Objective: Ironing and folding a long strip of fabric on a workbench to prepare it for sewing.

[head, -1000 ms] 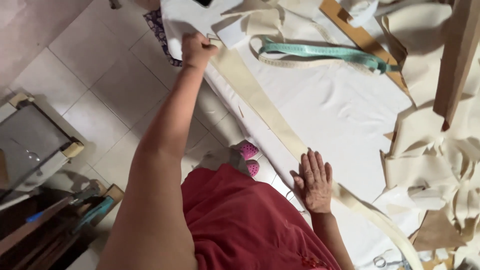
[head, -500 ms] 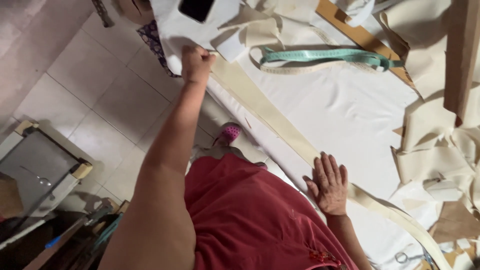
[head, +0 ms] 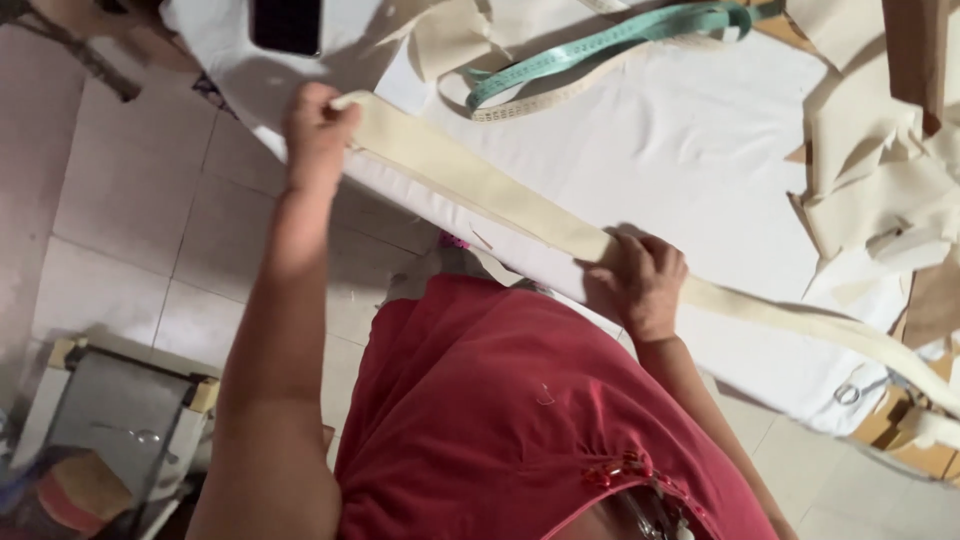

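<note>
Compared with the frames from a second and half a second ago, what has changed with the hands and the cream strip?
The right hand, earlier lying flat and open on the white cloth, has closed its fingers on the cream fabric strip. The left hand has kept its grip on the strip's far end throughout. The teal measuring tape and the pile of cream scraps lie as before.

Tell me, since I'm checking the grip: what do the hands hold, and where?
Both grip one long cream fabric strip: left hand at its end, right hand farther along it.
</note>
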